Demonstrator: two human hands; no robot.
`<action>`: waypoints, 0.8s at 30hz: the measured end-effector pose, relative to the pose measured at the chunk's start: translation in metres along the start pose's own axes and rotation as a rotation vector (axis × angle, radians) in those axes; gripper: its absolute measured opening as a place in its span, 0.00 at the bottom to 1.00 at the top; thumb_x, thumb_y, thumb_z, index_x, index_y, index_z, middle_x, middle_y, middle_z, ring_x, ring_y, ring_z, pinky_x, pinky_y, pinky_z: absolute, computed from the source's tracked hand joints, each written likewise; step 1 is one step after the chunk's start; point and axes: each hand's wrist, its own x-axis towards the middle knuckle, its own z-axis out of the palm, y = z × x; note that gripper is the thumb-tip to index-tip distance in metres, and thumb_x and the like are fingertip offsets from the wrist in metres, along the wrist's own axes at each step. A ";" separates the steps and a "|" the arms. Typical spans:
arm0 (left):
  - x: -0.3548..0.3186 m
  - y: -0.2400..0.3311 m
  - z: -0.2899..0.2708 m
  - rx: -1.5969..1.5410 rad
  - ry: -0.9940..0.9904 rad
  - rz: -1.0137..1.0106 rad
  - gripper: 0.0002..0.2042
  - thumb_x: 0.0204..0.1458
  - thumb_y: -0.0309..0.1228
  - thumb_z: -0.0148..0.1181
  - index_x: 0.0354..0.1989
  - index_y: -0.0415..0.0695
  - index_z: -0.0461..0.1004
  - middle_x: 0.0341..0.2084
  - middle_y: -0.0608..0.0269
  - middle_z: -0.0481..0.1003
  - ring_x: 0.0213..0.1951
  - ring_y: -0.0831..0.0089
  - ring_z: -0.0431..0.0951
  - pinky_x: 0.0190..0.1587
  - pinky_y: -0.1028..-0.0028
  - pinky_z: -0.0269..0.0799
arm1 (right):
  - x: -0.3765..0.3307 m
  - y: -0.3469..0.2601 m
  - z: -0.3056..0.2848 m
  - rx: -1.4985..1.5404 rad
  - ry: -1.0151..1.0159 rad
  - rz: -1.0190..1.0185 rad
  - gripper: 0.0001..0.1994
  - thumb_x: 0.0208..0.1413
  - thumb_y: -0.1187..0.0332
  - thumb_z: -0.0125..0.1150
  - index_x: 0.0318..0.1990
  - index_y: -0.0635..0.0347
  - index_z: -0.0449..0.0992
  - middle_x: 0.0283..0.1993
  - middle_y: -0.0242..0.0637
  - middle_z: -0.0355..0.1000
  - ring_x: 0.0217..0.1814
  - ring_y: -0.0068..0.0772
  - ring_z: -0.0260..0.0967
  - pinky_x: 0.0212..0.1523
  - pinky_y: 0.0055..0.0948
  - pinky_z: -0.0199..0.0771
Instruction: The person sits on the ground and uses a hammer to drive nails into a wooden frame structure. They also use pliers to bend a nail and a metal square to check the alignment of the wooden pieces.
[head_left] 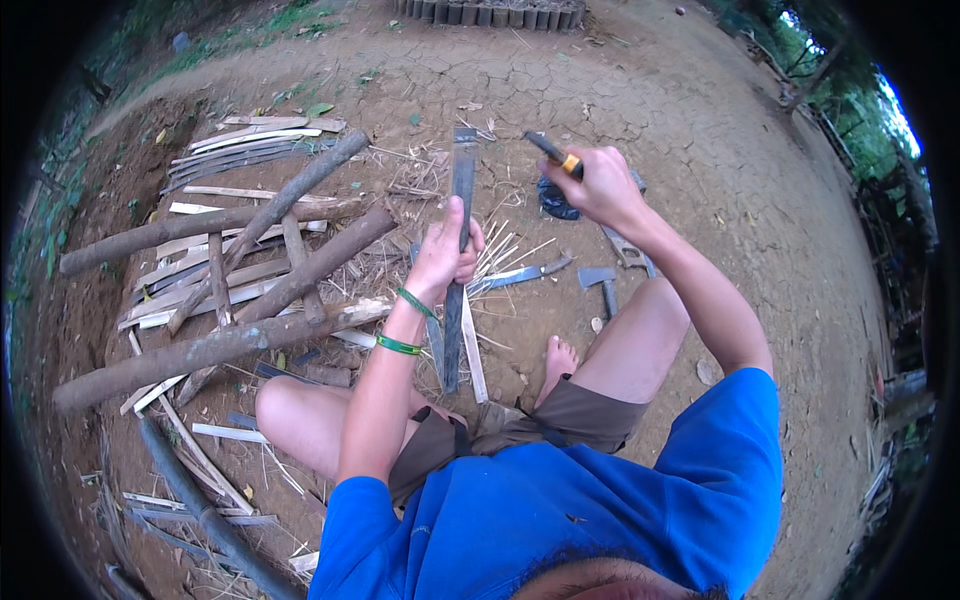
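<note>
While the person sits on cracked earth [700,120] | log pile [250,270] left of bamboo slat [461,180] | slat upright, left hand [445,250] grip closed round its middle | right hand [600,185] grip closed on knife handle [556,153], raised right of slat.

Left hand [447,252] around upright bamboo strip [459,250] — right hand [600,185] gripping raised knife [553,152]

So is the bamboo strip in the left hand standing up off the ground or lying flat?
Standing up. The left hand grips the bamboo strip mid-length; its lower end sits by the person's legs and its top rises past the fist.
</note>
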 end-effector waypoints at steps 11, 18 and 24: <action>0.039 -0.093 -0.049 0.174 0.461 0.021 0.29 0.64 0.61 0.38 0.35 0.43 0.67 0.15 0.76 0.57 0.14 0.86 0.55 0.16 0.82 0.49 | -0.055 0.263 0.145 -0.104 -0.631 0.506 0.21 0.58 0.54 0.60 0.31 0.69 0.79 0.27 0.45 0.77 0.28 0.36 0.77 0.30 0.37 0.76; 0.065 -0.169 -0.075 -0.040 0.467 -0.265 0.28 0.65 0.61 0.38 0.44 0.45 0.67 0.20 0.73 0.59 0.17 0.82 0.58 0.19 0.79 0.55 | -0.158 0.327 0.309 -0.224 -0.483 0.843 0.29 0.55 0.51 0.61 0.58 0.64 0.71 0.57 0.61 0.70 0.59 0.57 0.70 0.60 0.47 0.70; 0.089 -0.173 -0.074 -0.283 0.256 -0.248 0.32 0.67 0.58 0.32 0.52 0.38 0.69 0.20 0.73 0.60 0.20 0.82 0.61 0.24 0.79 0.63 | -0.112 0.286 0.295 0.246 -0.732 0.540 0.34 0.57 0.46 0.63 0.63 0.63 0.68 0.65 0.54 0.63 0.66 0.46 0.66 0.64 0.42 0.67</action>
